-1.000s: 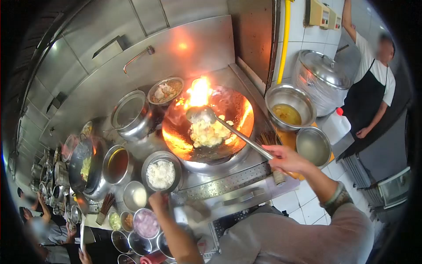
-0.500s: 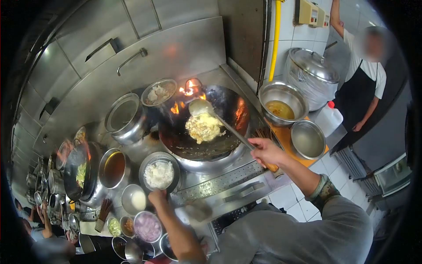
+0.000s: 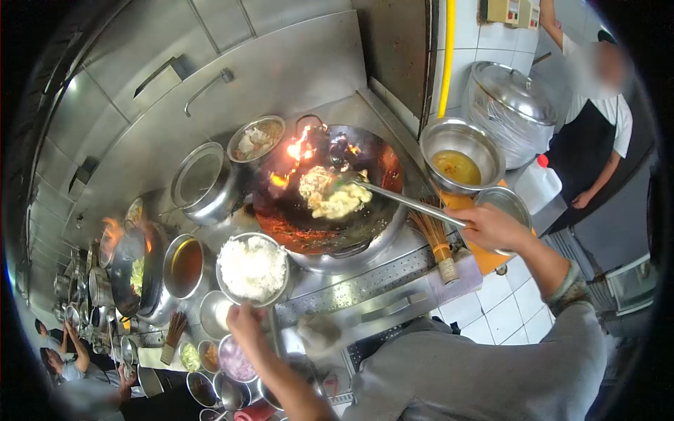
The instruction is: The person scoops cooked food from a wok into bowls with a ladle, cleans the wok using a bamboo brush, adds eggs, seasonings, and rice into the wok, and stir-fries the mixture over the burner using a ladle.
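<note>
My right hand is closed around the handle of a long metal ladle. The ladle's head is down among scrambled egg in a large dark wok, with flames licking up along its far left side. With my left hand I grip the near edge of a metal bowl heaped with white rice. This bowl is raised and stands to the left of the wok, apart from it. My fingertips are partly hidden at the bowl's rim.
A lidded pot and a strainer bowl stand behind left. Sauce is in a pot at left, near small bowls, one with chopped onion. At right are a bamboo brush, a steel bowl and another person.
My left hand has lifted the rice bowl, which now looks bigger and nearer. The ladle has turned down into the egg, and my right hand has moved right and up.
</note>
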`<state>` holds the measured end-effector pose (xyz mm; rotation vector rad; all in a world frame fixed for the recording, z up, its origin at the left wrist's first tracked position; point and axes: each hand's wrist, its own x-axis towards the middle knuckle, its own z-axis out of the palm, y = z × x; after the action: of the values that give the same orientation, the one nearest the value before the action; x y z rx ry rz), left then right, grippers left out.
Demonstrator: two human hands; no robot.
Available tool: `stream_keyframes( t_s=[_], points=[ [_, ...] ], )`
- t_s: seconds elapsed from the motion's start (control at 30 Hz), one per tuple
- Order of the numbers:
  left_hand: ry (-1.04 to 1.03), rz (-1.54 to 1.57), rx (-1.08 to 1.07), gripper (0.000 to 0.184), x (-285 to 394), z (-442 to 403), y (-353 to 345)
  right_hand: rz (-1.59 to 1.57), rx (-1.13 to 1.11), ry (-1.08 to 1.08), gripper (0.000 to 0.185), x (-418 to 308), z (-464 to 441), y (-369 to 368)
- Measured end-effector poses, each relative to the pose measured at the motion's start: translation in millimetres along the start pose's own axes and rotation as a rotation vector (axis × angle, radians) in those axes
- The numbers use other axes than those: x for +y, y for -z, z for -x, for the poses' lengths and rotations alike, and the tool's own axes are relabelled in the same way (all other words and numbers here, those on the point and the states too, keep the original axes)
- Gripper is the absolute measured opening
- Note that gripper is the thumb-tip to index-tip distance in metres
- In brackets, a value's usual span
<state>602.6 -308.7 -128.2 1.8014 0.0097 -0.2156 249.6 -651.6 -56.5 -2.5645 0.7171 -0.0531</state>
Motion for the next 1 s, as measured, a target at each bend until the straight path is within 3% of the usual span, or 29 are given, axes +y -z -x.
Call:
stream_keyframes(
  t_s=[0.1,0.2,0.3,0.37,0.43,0.5,0.57,0.63,0.67,0.7,0.77,0.83,0.9,0.97,1.0],
  points=[
    [-0.074,0.038,-0.091,0.018,30.7,-0.4,-29.7,0.005,-0.049,-0.031,0.059,0.7,1.2,13.5],
    [-0.235,-0.129,-0.150,0.018,49.4,-29.1,-71.9,-0.041,-0.033,0.017,0.058,18.4,-21.0,-5.1],
    [-0.288,-0.108,-0.178,0.021,54.5,-72.9,-125.4,0.129,0.149,0.137,0.057,35.3,-32.3,-19.0],
    [-0.448,-0.446,-0.113,0.019,89.5,-65.8,-151.3,-0.047,0.123,0.092,0.056,44.2,-2.3,9.2],
    [-0.790,-0.618,0.057,0.015,94.5,-71.4,-180.4,-0.105,0.062,0.000,0.057,53.5,26.0,28.3],
    [-0.874,-0.733,0.066,0.011,94.2,-70.9,-210.1,-0.143,0.013,-0.107,0.059,53.7,47.4,48.7],
    [-0.980,-0.825,-0.010,0.012,79.5,-65.5,-237.8,-0.190,-0.025,-0.207,0.061,65.2,57.2,48.1],
    [-0.988,-1.041,-0.222,0.021,45.2,-73.9,-260.5,-0.170,0.151,-0.023,0.063,81.4,65.5,39.8],
    [-0.922,-1.186,-0.305,0.028,30.6,-74.7,-270.5,-0.198,0.147,-0.046,0.063,81.2,67.4,40.7],
    [-1.007,-1.335,-0.326,0.031,30.3,-67.2,-274.9,-0.201,0.154,-0.041,0.063,81.2,69.6,43.6],
    [-0.945,-1.351,-0.308,0.030,44.9,-71.5,-274.7,-0.213,0.099,-0.088,0.064,84.1,72.2,48.5],
    [-1.028,-1.143,-0.090,0.024,61.4,-80.6,-267.8,-0.180,0.104,-0.058,0.065,92.8,72.1,44.7],
    [-0.980,-1.061,-0.059,0.022,87.0,-67.3,-254.1,-0.125,0.159,0.017,0.062,98.1,65.6,42.3],
    [-1.266,-0.995,0.016,0.027,61.8,-69.6,-250.5,-0.209,0.115,0.022,0.062,102.5,51.1,32.8],
    [-1.192,-1.074,-0.113,0.031,62.7,-51.1,-245.9,-0.285,0.073,0.023,0.061,102.3,40.2,26.8]
  ],
)
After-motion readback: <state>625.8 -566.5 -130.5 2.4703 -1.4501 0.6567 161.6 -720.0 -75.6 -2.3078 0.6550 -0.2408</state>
